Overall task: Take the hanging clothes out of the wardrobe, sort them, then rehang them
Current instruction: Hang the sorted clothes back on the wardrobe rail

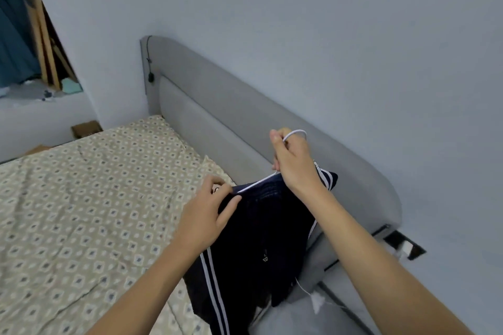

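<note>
Gripping shorts point(261, 236) on hanger point(295, 133), beside headboard point(217, 106)

Open room is found left of the hands over the bed point(81, 212), sheet flat and bare there. Passage to the right is blocked by the grey headboard point(245, 122), with the wall point(353, 49) right behind it. Below, space is taken up by the hanging dark shorts point(261, 239).
</note>
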The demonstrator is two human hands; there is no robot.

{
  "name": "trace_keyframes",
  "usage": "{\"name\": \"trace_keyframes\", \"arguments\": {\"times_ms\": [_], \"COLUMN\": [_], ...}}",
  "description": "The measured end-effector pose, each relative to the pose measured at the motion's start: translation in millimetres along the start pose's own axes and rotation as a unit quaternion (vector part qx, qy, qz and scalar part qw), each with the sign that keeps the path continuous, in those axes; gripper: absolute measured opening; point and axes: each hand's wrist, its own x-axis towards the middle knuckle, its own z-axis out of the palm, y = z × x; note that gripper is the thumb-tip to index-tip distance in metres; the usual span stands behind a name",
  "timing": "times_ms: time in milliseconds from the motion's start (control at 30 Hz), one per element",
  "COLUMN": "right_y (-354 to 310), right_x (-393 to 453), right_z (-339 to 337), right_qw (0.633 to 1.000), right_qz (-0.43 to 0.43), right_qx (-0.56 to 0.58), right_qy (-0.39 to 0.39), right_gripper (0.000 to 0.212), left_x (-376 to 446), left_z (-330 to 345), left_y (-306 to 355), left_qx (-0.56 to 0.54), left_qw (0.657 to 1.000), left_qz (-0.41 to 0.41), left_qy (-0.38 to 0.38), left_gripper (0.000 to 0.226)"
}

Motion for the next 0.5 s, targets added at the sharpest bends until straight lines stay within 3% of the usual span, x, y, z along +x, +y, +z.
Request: {"name": "trace_keyframes", "arguments": {"times_ms": [300, 500], "right_y": [-75, -109], "right_x": [-128, -241], "right_z": [-107, -177], "right_qw": [0.984, 0.956], "right_qz": [0.034, 0.068], "right_qx": [-0.075, -0.117], "right_qy": [0.159, 0.259], "right_gripper": [0.038, 0.036], "left_x": [-12, -45], "left_z": [-32, -28], "left_y": [97, 173], "left_qx": [-0.066, -0.171], "left_qw": [0.987, 0.931], "left_qz": [0.113, 0.254], "left_qy": [-0.098, -0.198], "left_gripper": [0.050, 0.051]}}
